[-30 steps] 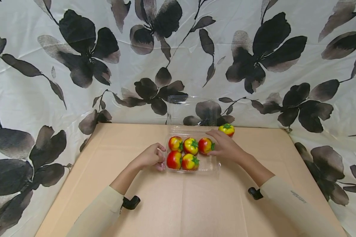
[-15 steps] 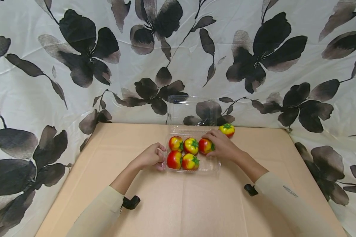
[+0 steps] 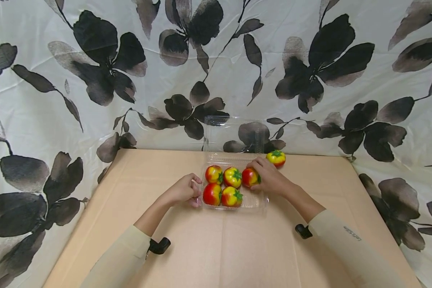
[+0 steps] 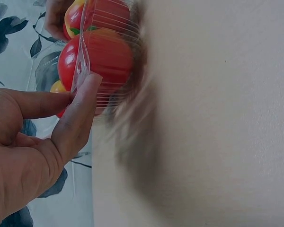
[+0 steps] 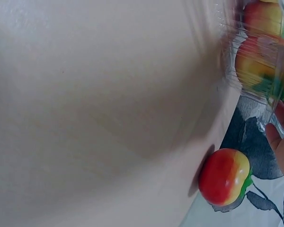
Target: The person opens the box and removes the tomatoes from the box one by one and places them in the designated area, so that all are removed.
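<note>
My left hand (image 3: 183,190) pinches the left rim of a clear plastic clamshell box (image 3: 253,203); the left wrist view shows thumb and finger on its edge. Inside sit several glossy red-and-yellow persimmons with green leafy tops, three along the back row and two in front. My right hand (image 3: 273,176) reaches over the box's right side, its fingers and thumb curved around the back-right persimmon (image 3: 249,177). That hand partly covers this fruit. Another persimmon (image 3: 275,158) lies outside, behind the right hand; the right wrist view shows it on its side.
The box's transparent lid (image 3: 234,134) stands raised at the back, against a white cloth with dark flowers (image 3: 324,64). A light tan tabletop (image 3: 216,252) lies beneath, its back edge just behind the box. Small black wrist cameras sit at both sleeves.
My right hand has shifted slightly left and closed in around the back-right persimmon. The left hand keeps its place on the box rim.
</note>
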`<state>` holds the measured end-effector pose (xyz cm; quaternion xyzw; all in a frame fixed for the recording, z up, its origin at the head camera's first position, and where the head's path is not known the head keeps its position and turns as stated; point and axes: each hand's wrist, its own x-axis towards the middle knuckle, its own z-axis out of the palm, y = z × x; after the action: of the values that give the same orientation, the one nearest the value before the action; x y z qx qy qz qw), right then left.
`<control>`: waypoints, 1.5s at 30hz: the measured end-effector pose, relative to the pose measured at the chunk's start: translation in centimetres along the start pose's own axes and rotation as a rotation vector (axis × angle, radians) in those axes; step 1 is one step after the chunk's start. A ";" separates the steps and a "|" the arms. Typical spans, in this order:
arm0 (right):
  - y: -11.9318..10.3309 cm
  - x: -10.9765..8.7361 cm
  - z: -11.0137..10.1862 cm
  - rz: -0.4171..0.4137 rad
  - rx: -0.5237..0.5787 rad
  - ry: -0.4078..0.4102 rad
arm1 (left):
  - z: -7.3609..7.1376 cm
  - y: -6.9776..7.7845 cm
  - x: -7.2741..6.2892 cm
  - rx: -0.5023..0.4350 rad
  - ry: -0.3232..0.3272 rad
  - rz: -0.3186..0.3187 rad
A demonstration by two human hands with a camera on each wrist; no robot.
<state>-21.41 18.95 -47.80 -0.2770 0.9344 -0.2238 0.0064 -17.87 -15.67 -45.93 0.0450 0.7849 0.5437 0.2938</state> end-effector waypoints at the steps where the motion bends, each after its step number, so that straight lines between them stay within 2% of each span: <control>1: 0.0 0.0 -0.1 0.003 0.008 -0.001 | 0.0 0.1 0.0 -0.001 0.000 0.000; 21: -0.9 -1.1 -2.0 0.086 0.170 0.024 | 0.0 0.1 0.2 -0.014 -0.008 -0.007; 29: -1.1 -1.9 -2.9 0.130 0.166 0.046 | 0.0 0.0 0.2 -0.015 -0.003 -0.001; 35: -1.0 -2.9 -3.6 0.117 0.185 0.094 | 0.1 -0.2 0.3 -0.012 0.005 -0.005; 42: -0.3 -4.2 -4.5 0.157 0.212 0.163 | 0.2 -0.1 0.2 -0.007 0.009 -0.005; 45: 0.2 -4.5 -4.9 0.146 0.209 0.199 | 0.1 0.0 0.1 -0.006 0.001 0.007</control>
<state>-18.39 23.42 -43.99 -0.1827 0.9196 -0.3452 -0.0413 -17.88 -15.52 -46.02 0.0464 0.7834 0.5469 0.2917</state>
